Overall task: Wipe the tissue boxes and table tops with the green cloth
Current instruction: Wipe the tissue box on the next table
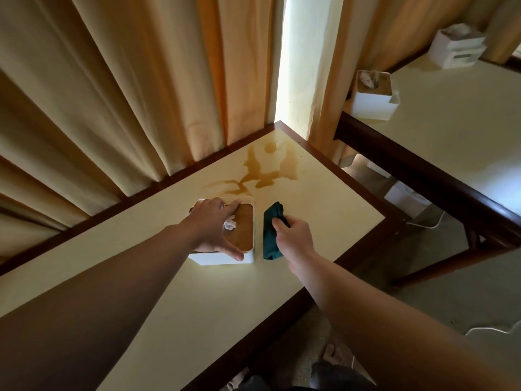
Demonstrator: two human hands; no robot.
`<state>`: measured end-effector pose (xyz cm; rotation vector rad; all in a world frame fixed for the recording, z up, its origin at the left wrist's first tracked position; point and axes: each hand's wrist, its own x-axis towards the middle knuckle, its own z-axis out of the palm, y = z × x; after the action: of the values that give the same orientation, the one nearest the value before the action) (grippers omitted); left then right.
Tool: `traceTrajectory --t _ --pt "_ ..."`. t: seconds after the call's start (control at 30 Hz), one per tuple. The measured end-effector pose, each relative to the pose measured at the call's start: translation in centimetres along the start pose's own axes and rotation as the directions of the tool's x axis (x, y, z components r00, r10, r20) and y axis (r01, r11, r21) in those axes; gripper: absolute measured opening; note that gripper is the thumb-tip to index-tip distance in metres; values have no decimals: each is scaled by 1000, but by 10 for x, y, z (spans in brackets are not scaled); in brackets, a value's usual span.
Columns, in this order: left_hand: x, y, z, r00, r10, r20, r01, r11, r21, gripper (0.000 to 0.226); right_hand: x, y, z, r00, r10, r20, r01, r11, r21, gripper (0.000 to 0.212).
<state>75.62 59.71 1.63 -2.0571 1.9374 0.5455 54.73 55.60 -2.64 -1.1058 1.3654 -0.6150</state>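
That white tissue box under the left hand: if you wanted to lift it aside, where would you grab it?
Probably from above, across the tissue box by its white side walls. The left hand already spans its top from rim to rim, and the smooth, upright walls offer flat grip. Avoid the tissue poking through the brown lid.

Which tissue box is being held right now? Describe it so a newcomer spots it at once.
Start at the near table, with its brown spill by the curtains. The held tissue box stands just before that spill, under the left hand, beside the green cloth. Unlike the far table's two boxes, it shows a brown lid.
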Motion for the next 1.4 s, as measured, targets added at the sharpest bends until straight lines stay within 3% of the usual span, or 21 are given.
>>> traceTrajectory --t 0.1,0.17,0.23,0.37,0.43,0.6,0.73,0.9,1.0,1.17,1.3,1.4 --pt "-1 0 -1 1000 10 -3 -10 1000 -10 144 12 -2 -24 990 -139 -35 128 968 -216 23" --pt "-1 -1 -1 1000 8 -5 -9 1000 -13 145 22 1 -36 959 -283 -15 251 873 -418 20" --pt "0 -1 -1 1000 4 -5 -4 1000 -13 147 32 10 -46 924 -376 76 347 736 -581 32" --pt "2 -4 4 1000 -12 -11 12 999 -49 150 48 43 -55 868 -243 432 489 279 -826 49" --pt "2 -6 7 1000 -16 -18 15 997 -72 149 50 54 -56 849 -220 481 521 194 -831 55" --pt "2 -8 9 999 -21 -25 18 995 -93 147 50 60 -55 850 -247 465 516 212 -830 59" --pt "2 -7 5 1000 -20 -2 19 994 -105 147 48 48 -51 868 -223 444 495 300 -816 59" --pt "-1 -6 -10 999 46 24 -48 995 84 141 42 17 -36 863 -272 425 505 473 -722 56" --pt "-2 -10 -10 998 57 1 -57 990 129 151 36 -9 -23 858 -288 424 512 533 -674 55" --pt "-25 -3 7 983 -129 -132 113 986 -122 165 37 -45 1 797 -321 512 600 514 -613 55" --pt "-37 24 40 895 -391 -216 316 896 -312 158 48 -52 15 812 -219 541 568 507 -648 57" --pt "-40 36 56 824 -512 -243 398 828 -395 148 48 -45 16 813 -171 557 564 467 -681 58"
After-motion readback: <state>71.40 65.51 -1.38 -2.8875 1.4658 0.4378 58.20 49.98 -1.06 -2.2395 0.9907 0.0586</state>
